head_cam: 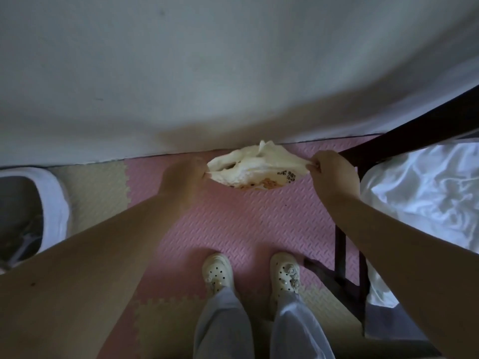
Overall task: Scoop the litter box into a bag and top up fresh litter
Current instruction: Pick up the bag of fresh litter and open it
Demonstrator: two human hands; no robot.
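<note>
Seen from above, a person stands on a pink and cream foam mat [233, 216], looking down at their own arms and cream clogs [217, 273]. Just above the middle of the view, toward 12 o'clock, a crumpled pale plastic bag [248, 169] with dark print hangs stretched between the two hands, close to the foot of a white wall [207, 73]. The right hand [331, 172], at 2 o'clock, is closed in a fist, pinching the bag's right edge. The left hand [186, 174], at 11 o'clock, is blurred, but it seems to pinch the opposite edge. The hands pull apart, probably to spread the bag's mouth so that scooped waste can drop in. The litter box [58, 203], white-rimmed and holding grey litter, sits on the floor at 9 o'clock, well apart from the bag. At 3 o'clock a dark frame [344, 244] holds a rumpled white sheet [427, 193]. No scoop is visible.
</note>
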